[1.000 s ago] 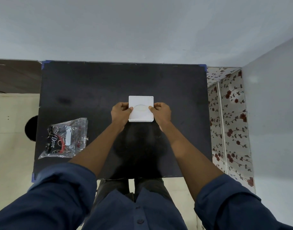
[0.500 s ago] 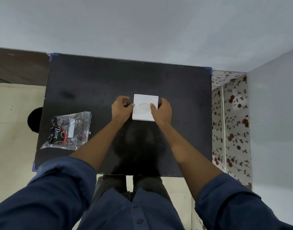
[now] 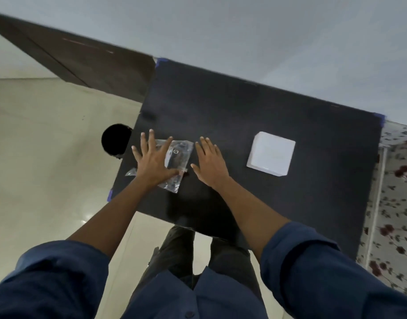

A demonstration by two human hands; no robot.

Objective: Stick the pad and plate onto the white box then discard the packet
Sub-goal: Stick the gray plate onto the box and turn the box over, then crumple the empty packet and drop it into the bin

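Note:
The white box (image 3: 271, 153) lies flat on the black table (image 3: 255, 116), right of centre, with nothing touching it. A clear plastic packet (image 3: 178, 155) with dark contents lies near the table's left edge. My left hand (image 3: 153, 160) is spread over the packet's left part, fingers apart, covering some of it. My right hand (image 3: 209, 162) hovers flat just right of the packet, fingers apart, holding nothing. Whether my left hand presses on the packet or floats above it is unclear.
A round black object (image 3: 116, 140) sits on the pale floor beside the table's left edge. A dark wooden panel (image 3: 82, 58) runs at the back left. Floral-patterned cloth (image 3: 393, 203) hangs at the table's right side. A grey wall rises behind.
Both hands let go of the white box and moved left to the packet. The view swung left and tilted, so the box now sits to the right.

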